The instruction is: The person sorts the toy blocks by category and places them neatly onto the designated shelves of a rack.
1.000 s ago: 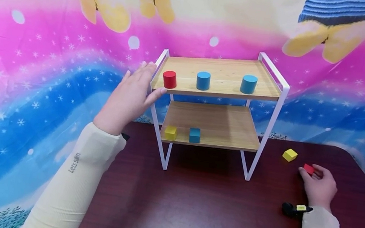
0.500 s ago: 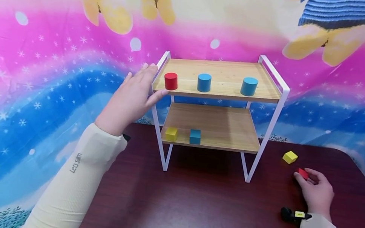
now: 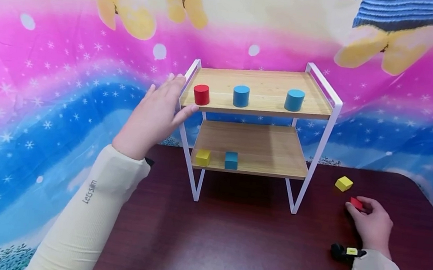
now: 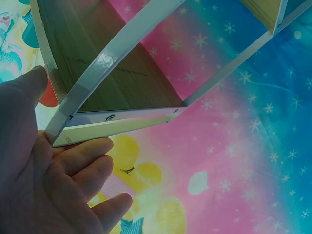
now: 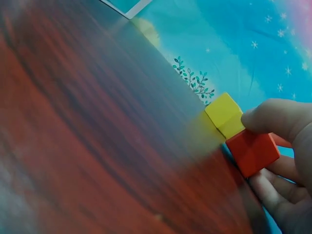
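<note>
On the right of the table, my right hand (image 3: 372, 224) pinches a red cube block (image 3: 356, 203) between thumb and fingers. The right wrist view shows the red block (image 5: 253, 152) close to the tabletop, with a yellow cube block (image 5: 225, 116) just behind it. That yellow block (image 3: 344, 183) lies on the table beyond my hand. My left hand (image 3: 151, 116), its fingers mostly straight, rests against the left front corner of a two-tier shelf (image 3: 263, 84). In the left wrist view its thumb (image 4: 34, 80) lies at the board's front edge, by the white frame (image 4: 105, 61).
The upper board bears a red cylinder (image 3: 201, 95) and two blue cylinders, one in the middle (image 3: 240, 96) and one to the right (image 3: 294, 100). On the lower board sit a yellow cube (image 3: 203, 157) and a blue cube (image 3: 231, 160). A printed cloth (image 3: 66, 67) hangs behind.
My right hand has shifted slightly left with the red block in its grip. The left hand stays at the shelf corner, and the other blocks have not moved.
</note>
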`<state>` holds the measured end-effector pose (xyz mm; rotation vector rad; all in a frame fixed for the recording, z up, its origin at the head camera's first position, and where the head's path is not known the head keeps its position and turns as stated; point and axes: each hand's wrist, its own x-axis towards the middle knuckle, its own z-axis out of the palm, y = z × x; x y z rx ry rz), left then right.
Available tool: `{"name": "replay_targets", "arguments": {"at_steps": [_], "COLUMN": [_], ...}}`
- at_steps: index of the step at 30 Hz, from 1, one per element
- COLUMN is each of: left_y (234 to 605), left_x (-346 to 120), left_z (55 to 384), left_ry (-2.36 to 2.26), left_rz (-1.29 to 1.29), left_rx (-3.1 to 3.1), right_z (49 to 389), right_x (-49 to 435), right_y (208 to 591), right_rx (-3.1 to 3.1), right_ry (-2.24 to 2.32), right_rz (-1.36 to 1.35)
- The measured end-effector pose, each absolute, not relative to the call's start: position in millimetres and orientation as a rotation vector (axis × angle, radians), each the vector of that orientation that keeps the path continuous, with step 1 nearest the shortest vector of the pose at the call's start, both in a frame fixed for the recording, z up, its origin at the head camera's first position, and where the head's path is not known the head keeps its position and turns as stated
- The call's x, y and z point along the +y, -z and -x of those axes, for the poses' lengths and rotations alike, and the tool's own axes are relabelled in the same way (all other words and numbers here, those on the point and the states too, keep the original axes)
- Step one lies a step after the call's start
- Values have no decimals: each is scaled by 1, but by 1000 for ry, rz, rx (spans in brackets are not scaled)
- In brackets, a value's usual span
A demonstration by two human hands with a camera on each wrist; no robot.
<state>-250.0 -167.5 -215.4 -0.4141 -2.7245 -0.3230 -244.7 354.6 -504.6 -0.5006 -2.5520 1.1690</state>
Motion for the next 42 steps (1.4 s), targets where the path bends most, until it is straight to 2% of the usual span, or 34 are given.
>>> {"name": "replay_targets", "arguments": {"at_steps": [18, 42], "left_y": [215, 215], "left_x": [-167, -167], "left_z": [250, 249], "left_ry": [320, 320], "left_rz": [411, 404], "left_rx": [-2725, -2736], "right_z": [242, 232], "right_x": [349, 334], "right_y": [490, 448], "right_rx": [-2594, -2624], "right_ry": [-1058, -985], "right_rz": [377, 292]}}
